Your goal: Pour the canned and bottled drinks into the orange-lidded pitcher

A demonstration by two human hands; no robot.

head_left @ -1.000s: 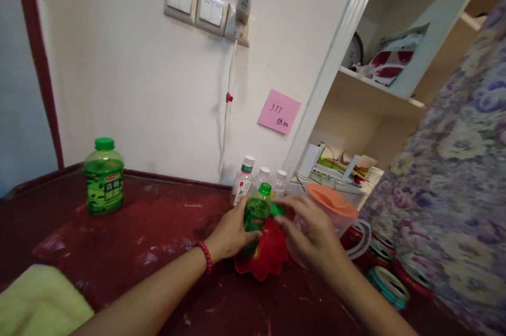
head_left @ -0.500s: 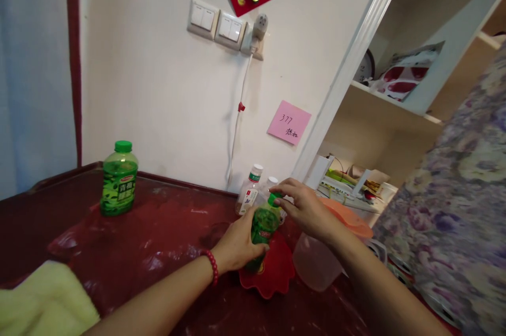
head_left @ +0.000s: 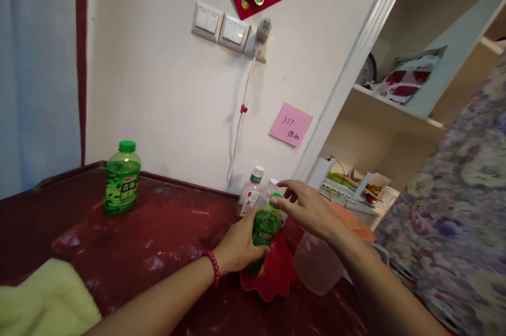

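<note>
My left hand (head_left: pixel 240 245), with a red bead bracelet on its wrist, is wrapped round a small green bottle (head_left: pixel 264 228) that stands on a red scalloped dish (head_left: pixel 274 278). My right hand (head_left: pixel 310 209) hovers at the bottle's green cap (head_left: pixel 276 198), fingers curled around it; I cannot tell whether they touch it. Just right of the dish stands a clear plastic jug (head_left: pixel 318 267) with an orange lid (head_left: pixel 353 219), partly hidden behind my right forearm.
A larger green bottle (head_left: pixel 122 178) stands far left on the dark red table (head_left: pixel 158 236). Small white-capped bottles (head_left: pixel 250 192) line the wall. A yellow-green cloth (head_left: pixel 43 299) lies at the lower left. Shelves with clutter are at the right, beside flowered fabric (head_left: pixel 454 230).
My right hand rose from beside the dish up to the bottle's cap. The view tilted upward and shifted; my left hand kept its hold on the bottle.
</note>
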